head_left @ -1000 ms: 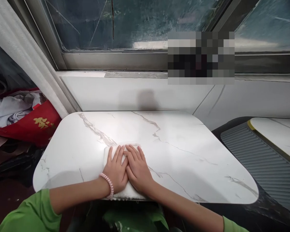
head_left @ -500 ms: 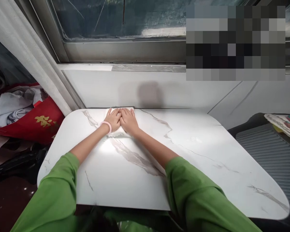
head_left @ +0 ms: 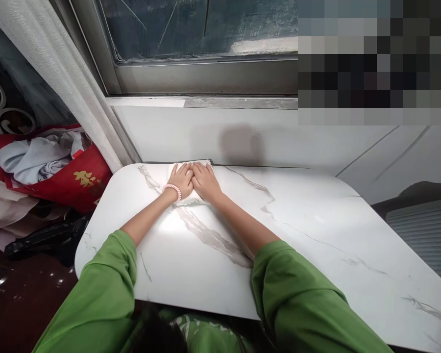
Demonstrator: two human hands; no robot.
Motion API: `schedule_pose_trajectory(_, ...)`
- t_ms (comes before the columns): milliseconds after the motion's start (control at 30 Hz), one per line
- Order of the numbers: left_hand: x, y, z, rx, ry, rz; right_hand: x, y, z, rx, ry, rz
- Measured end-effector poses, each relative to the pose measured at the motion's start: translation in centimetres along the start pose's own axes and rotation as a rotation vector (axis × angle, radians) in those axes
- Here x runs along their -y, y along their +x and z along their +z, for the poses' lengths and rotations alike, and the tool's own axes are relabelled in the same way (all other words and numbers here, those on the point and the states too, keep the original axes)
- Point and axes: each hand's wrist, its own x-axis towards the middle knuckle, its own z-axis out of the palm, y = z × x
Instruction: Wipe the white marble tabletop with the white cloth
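My left hand [head_left: 181, 179] lies flat on a white cloth [head_left: 194, 198], with its fingers stretched toward the wall. A pink coiled band [head_left: 172, 192] circles that wrist. Beside it, my right hand [head_left: 206, 180] also rests flat on the cloth, and the two hands touch at their inner edges. Both hands are open and cover much of the cloth. The cloth sits at the far edge of a white marble-patterned table [head_left: 301, 274], right up against the wall.
A red bag [head_left: 55, 184] stuffed with grey clothing [head_left: 46, 154] stands left of the table. Above it hangs a pale curtain [head_left: 55, 68]. A window frame [head_left: 206, 77] runs above the wall. At right is a ribbed grey surface [head_left: 422, 225].
The view has swung slightly left. Both hands stay flat on the cloth at the far edge. Another person's hand at the right has left the view.
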Motion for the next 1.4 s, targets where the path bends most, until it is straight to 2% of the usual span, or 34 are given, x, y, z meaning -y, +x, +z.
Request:
schedule_pose_trajectory(100,-1.2,-2.8,-0.5,0.014,0.009,-0.003,1.6,-2.4,-0.6,0.052,-0.012,-0.003)
schedule_pose_trajectory(233,-3.1,-7.4,-1.5,0.051,0.001,0.059,4.5,-7.0,-1.7,0.061,-0.022,0.023)
schedule_pose_trajectory(367,-5.0,-12.9,-2.7,0.078,-0.012,0.076,7.9,-11.6,-2.9,0.077,0.029,0.020)
schedule_pose_trajectory(500,-6.8,-19.0,-3.6,0.045,0.009,0.058,11.1,-15.4,-3.8,0.126,0.105,-0.047)
schedule_pose_trajectory(600,-7.7,-22.5,-3.9,-0.014,0.038,0.005,12.7,-17.0,-4.1,0.168,0.153,-0.126)
schedule_pose_trajectory(700,-7.6,-23.9,-4.0,-0.050,0.045,-0.040,13.5,-17.0,-4.0,0.200,0.170,-0.192)
schedule_pose_trajectory(767,-6.8,-23.7,-4.0,-0.044,0.034,-0.055,13.6,-16.2,-3.7,0.210,0.176,-0.202)
schedule_pose_trajectory(867,-4.4,-21.7,-3.8,-0.017,0.012,-0.046,13.3,-13.6,-2.5,0.195,0.188,-0.188)
schedule_pose_trajectory(967,-0.8,-17.8,-3.6,0.003,0.007,-0.040,12.5,-9.6,-0.6,0.137,0.188,-0.144)
schedule_pose_trajectory(1133,5.7,-8.8,-3.0,0.015,0.009,-0.019,9.8,-1.0,3.1,-0.026,0.158,-0.026)
schedule_pose_trajectory(1200,7.7,-5.7,-2.6,0.016,0.003,0.008,8.6,2.2,4.0,-0.053,0.140,-0.007)
schedule_pose_trajectory(1300,9.7,-2.6,-2.1,0.006,-0.005,0.008,7.5,5.3,4.7,-0.055,0.120,-0.003)
schedule_pose_trajectory(1400,10.5,-1.6,-1.9,0.002,-0.002,0.002,7.1,6.5,4.8,-0.062,0.122,0.012)
